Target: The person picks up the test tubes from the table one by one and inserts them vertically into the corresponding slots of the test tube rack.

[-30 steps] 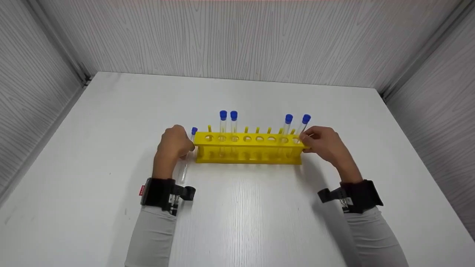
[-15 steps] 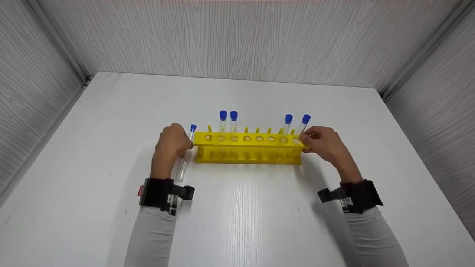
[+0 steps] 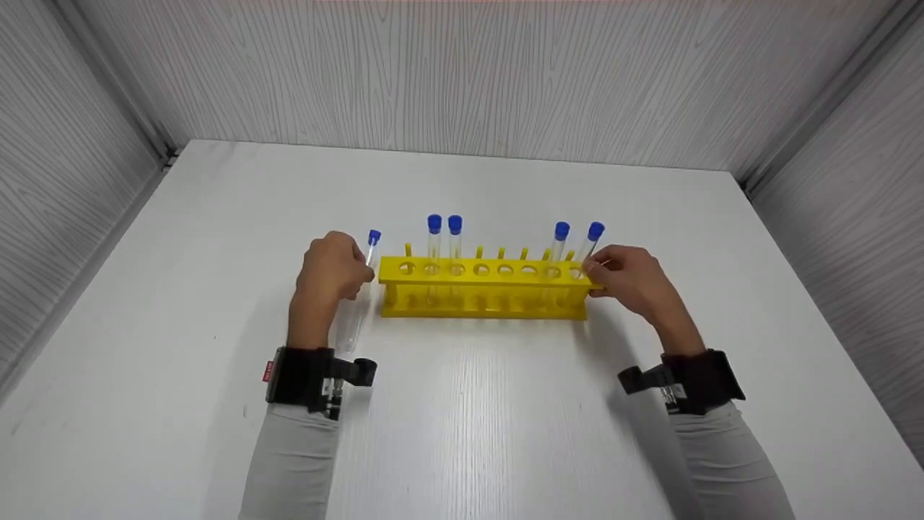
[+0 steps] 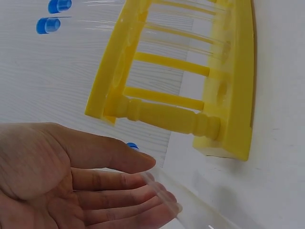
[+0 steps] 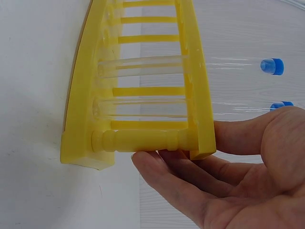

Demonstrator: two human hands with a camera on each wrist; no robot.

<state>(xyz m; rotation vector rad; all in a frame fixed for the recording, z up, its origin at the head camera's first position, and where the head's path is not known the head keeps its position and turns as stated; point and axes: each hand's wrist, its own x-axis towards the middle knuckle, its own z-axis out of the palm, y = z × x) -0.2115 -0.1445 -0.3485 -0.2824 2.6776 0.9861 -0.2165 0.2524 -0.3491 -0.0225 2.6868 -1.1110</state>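
Note:
A yellow test tube rack [image 3: 491,282] stands in the middle of the white table. Just off its left end, my left hand [image 3: 333,267] pinches a clear, blue-capped test tube [image 3: 351,332] between thumb and fingers. That tube slants, its cap [image 3: 374,237] at the far upper end. At the rack's other end, my right hand [image 3: 629,278] grips the top plate, with fingers under it beside the turned end post [image 5: 143,140]. Two capped tubes stand near the rack's left end, including one test tube [image 3: 434,242]. Two more, including a leaning test tube [image 3: 587,247], are near the right.
Yellow pegs [image 3: 501,253] rise along the back edge of the rack. A grey wood-grain panel [image 3: 462,79] closes off the far side of the white table [image 3: 462,433], and side panels [image 3: 859,144] stand left and right.
My left hand has lifted the test tube slightly, moving it away from me and a little to the left. The rack and my right hand have stayed in place.

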